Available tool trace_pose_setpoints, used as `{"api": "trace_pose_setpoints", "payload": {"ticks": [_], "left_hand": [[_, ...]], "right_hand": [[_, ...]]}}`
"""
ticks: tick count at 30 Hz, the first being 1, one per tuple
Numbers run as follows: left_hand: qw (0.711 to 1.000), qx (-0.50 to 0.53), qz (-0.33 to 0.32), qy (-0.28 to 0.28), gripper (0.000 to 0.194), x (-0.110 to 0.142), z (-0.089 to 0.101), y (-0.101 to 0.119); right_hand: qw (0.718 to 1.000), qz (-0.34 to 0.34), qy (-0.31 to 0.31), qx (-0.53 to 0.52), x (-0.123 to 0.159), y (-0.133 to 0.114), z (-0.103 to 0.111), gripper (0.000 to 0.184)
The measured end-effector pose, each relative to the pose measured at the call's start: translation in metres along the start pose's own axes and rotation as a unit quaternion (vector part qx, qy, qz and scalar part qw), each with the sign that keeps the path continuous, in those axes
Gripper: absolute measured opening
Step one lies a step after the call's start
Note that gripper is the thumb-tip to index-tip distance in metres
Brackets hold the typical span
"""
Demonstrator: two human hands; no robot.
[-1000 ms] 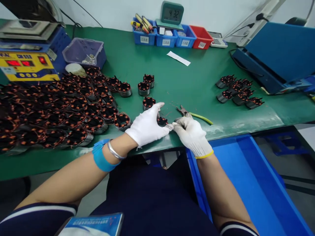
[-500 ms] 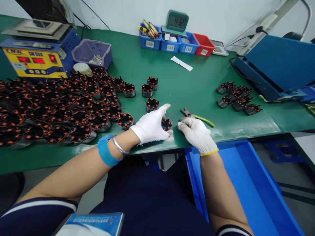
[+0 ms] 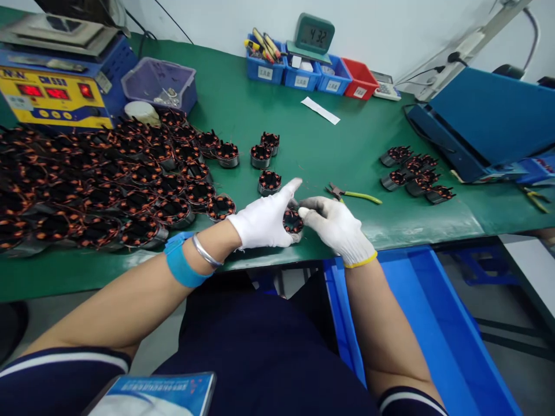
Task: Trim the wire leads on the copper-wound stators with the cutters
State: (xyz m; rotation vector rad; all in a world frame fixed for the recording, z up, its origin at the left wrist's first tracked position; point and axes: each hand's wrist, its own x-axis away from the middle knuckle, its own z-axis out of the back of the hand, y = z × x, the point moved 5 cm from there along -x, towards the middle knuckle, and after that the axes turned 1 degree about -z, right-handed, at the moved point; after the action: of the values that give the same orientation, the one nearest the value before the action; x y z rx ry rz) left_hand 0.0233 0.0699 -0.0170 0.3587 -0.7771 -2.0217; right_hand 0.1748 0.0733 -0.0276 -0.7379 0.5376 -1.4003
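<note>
A motor stator (image 3: 293,221) with copper windings stands on the green bench near its front edge. My left hand (image 3: 266,221), in a white glove, curls around it from the left and grips it with thumb and fingers. From the other side my gloved right hand (image 3: 333,225) touches the stator's upper right rim, thumb and forefinger pinched together. Whatever lies between those fingertips is too small to make out. Just beyond the right hand are cutting pliers (image 3: 355,195) with green handles, lying on the bench. Another stator (image 3: 269,182) stands behind my left hand.
Many stators (image 3: 143,202) crowd the bench's left side, below a blue and yellow soldering station (image 3: 56,95) and a purple bin (image 3: 160,81). A small group of stators (image 3: 418,173) stands right. Blue boxes (image 3: 265,72) and a clock (image 3: 314,34) line the back.
My right hand has moved left from beside the pliers to the stator, and its fingertips now touch the rim. My left hand stays around the stator. The view has shifted slightly.
</note>
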Motion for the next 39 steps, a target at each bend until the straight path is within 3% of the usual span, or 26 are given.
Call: {"api": "trace_pose_setpoints", "payload": {"ticks": [2, 5, 9, 11, 12, 14, 16, 17, 19, 20, 23, 25, 32, 35, 39], "left_hand": [[1.000, -0.007, 0.000, 0.000, 0.113, 0.000, 0.000, 0.000], [0.999, -0.033, 0.001, 0.000, 0.109, -0.002, 0.000, 0.000], [0.999, -0.037, -0.019, 0.005, 0.103, -0.002, 0.000, 0.000], [0.999, -0.050, -0.014, 0.003, 0.103, -0.002, -0.001, -0.002], [0.998, -0.058, -0.012, -0.001, 0.104, -0.001, -0.001, -0.003], [0.998, -0.066, -0.018, -0.013, 0.107, 0.000, -0.001, -0.004], [0.997, -0.062, -0.030, -0.025, 0.112, 0.000, 0.000, -0.004], [0.997, -0.059, -0.033, -0.029, 0.113, 0.000, 0.000, -0.004], [0.997, -0.055, -0.031, -0.036, 0.113, -0.001, 0.001, -0.004], [0.997, -0.054, -0.027, -0.038, 0.111, -0.001, 0.001, -0.004], [0.997, -0.056, -0.026, -0.038, 0.109, -0.002, 0.000, -0.005], [0.997, -0.059, -0.034, -0.033, 0.109, -0.002, 0.000, -0.005], [0.996, -0.069, -0.042, -0.030, 0.104, -0.004, -0.002, -0.007], [0.996, -0.077, -0.047, -0.018, 0.100, -0.002, -0.001, -0.005], [0.998, -0.037, -0.055, -0.002, 0.071, 0.001, 0.000, -0.001]], "right_hand": [[0.997, 0.006, -0.020, -0.069, -0.003, -0.004, -0.008, 0.024], [0.993, -0.026, 0.027, -0.112, -0.004, 0.003, -0.009, 0.026], [0.993, -0.077, 0.081, 0.022, 0.014, 0.020, 0.008, 0.026], [0.976, -0.107, 0.144, 0.120, 0.032, 0.022, 0.024, 0.024], [0.968, -0.094, 0.186, 0.142, 0.041, 0.017, 0.031, 0.023], [0.965, 0.008, 0.229, 0.125, 0.056, -0.003, 0.035, 0.033], [0.973, 0.117, 0.178, 0.083, 0.063, -0.024, 0.024, 0.070], [0.979, 0.138, 0.128, 0.081, 0.063, -0.030, 0.014, 0.090], [0.987, 0.100, 0.047, 0.115, 0.057, -0.027, -0.005, 0.106], [0.989, 0.067, 0.026, 0.130, 0.053, -0.022, -0.012, 0.097], [0.992, 0.016, 0.007, 0.126, 0.046, -0.004, -0.019, 0.043], [0.994, 0.018, 0.011, 0.111, 0.046, 0.002, -0.016, 0.026], [0.998, -0.026, 0.005, 0.062, 0.046, 0.001, -0.012, 0.026], [0.996, 0.003, 0.003, 0.087, 0.045, -0.001, -0.013, 0.029], [0.993, 0.041, 0.026, 0.107, 0.047, 0.001, -0.010, 0.028]]}}
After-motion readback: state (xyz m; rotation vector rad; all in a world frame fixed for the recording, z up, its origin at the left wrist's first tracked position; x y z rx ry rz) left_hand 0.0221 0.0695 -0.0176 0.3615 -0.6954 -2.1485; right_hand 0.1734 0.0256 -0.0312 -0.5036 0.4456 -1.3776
